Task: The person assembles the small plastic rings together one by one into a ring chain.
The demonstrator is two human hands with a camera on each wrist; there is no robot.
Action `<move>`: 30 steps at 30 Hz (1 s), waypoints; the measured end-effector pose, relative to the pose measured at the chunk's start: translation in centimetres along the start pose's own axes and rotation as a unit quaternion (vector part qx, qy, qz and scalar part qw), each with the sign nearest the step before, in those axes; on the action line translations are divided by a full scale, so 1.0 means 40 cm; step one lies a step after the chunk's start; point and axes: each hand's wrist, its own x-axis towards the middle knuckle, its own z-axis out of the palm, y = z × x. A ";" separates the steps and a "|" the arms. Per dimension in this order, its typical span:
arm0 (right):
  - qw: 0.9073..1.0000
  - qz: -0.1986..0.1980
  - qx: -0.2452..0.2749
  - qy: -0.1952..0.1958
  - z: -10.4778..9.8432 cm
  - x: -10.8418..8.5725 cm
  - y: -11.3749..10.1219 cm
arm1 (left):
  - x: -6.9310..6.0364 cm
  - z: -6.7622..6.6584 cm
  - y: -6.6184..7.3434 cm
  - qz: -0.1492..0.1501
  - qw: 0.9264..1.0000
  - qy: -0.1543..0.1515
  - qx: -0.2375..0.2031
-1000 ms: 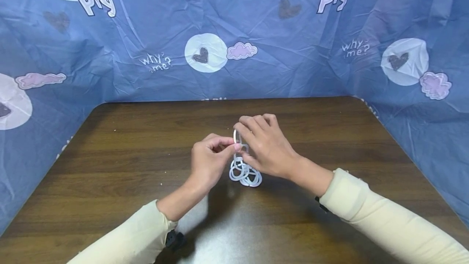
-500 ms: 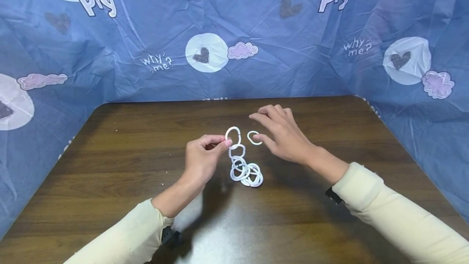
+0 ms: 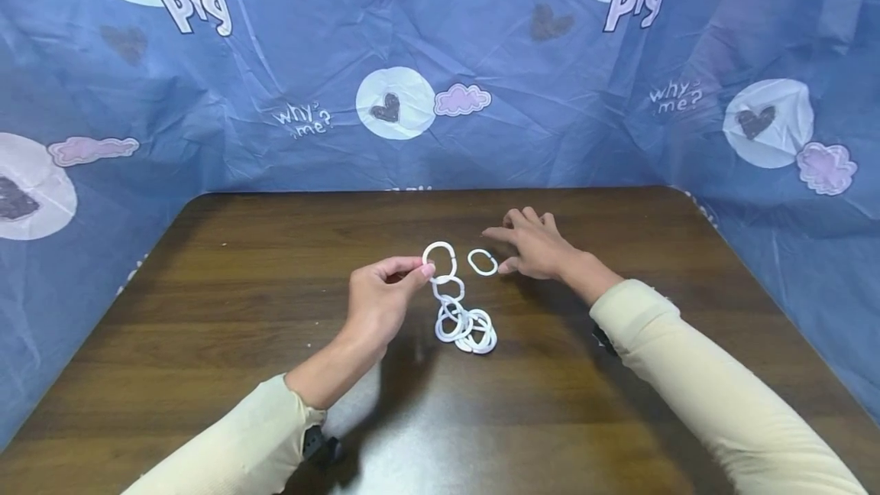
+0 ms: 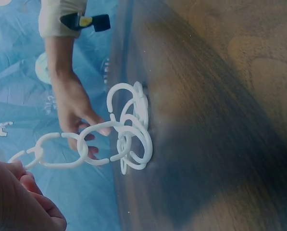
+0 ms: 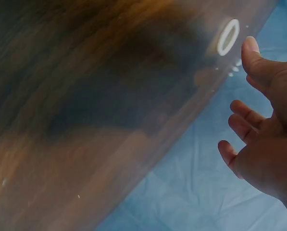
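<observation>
My left hand (image 3: 376, 302) pinches the top link of a chain of white plastic C-shaped links (image 3: 439, 244) between thumb and index finger. In the left wrist view the chain (image 4: 61, 165) runs from the fingertips down to a small heap, each link having a narrow gap. The heap's links (image 3: 484, 351) rest on the table. A single loose white link (image 3: 483, 274) lies apart, just right of the raised part. Beside it is my right hand (image 3: 538, 249), fingers spread and holding nothing; in the right wrist view its thumb is close to the loose link (image 5: 221, 44).
The brown wooden table (image 3: 227, 304) has rounded far corners and a few tiny white specks. A blue printed cloth (image 3: 289, 44) hangs behind it and along both sides. A black strap (image 3: 313, 441) shows at the left cuff.
The right hand has moved off the chain to the right and let go of a link, which now lies on the table. The left hand has shifted slightly left, still pinching the top link.
</observation>
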 end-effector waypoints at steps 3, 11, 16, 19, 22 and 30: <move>1.000 0.004 -0.001 -0.014 0.016 0.013 0.007 | -0.001 0.001 0.000 -0.007 1.000 -0.003 0.000; 0.997 -0.005 -0.040 -0.065 0.040 0.044 -0.005 | -0.003 0.004 -0.002 -0.006 1.000 -0.008 -0.003; 0.996 -0.014 -0.071 -0.061 0.044 0.055 -0.011 | -0.002 0.005 -0.002 -0.007 1.000 -0.010 -0.001; 0.995 -0.023 -0.083 -0.050 0.046 0.060 -0.011 | -0.002 0.004 0.000 -0.008 1.000 -0.010 0.002; 0.994 -0.032 -0.092 -0.048 0.051 0.062 -0.014 | -0.001 0.003 -0.001 -0.010 1.000 -0.011 0.004; 0.993 -0.053 -0.104 -0.015 0.075 0.074 -0.029 | -0.001 0.003 -0.005 -0.018 1.000 -0.015 -0.001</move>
